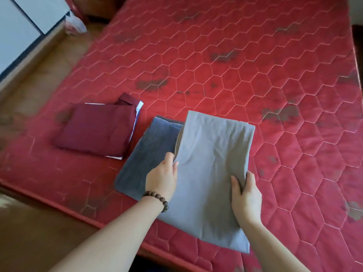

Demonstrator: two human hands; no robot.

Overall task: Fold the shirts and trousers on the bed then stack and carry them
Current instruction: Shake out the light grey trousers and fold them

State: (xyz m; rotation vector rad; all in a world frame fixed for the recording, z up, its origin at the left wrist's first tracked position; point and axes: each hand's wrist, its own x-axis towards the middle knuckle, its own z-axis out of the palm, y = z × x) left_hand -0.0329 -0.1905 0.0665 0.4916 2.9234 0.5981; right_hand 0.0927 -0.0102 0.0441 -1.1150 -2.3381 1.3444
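Observation:
A folded light grey garment (pixel 212 163) lies near the front edge of the red mattress (pixel 235 65). My left hand (pixel 163 177) grips its left edge, thumb on top. My right hand (pixel 246 195) grips its right edge lower down. The light grey piece partly overlaps a folded darker blue-grey garment (pixel 143 154) to its left. Further left lies a folded maroon garment (pixel 98 128) on top of a white one whose edges show. A bead bracelet (pixel 157 199) is on my left wrist.
The mattress front edge (pixel 82 214) runs diagonally below my arms, with brown floor (pixel 39 232) beyond it. A white cabinet (pixel 21 26) and a small bag (pixel 75 24) stand at the upper left. Bare quilted mattress stretches right and back.

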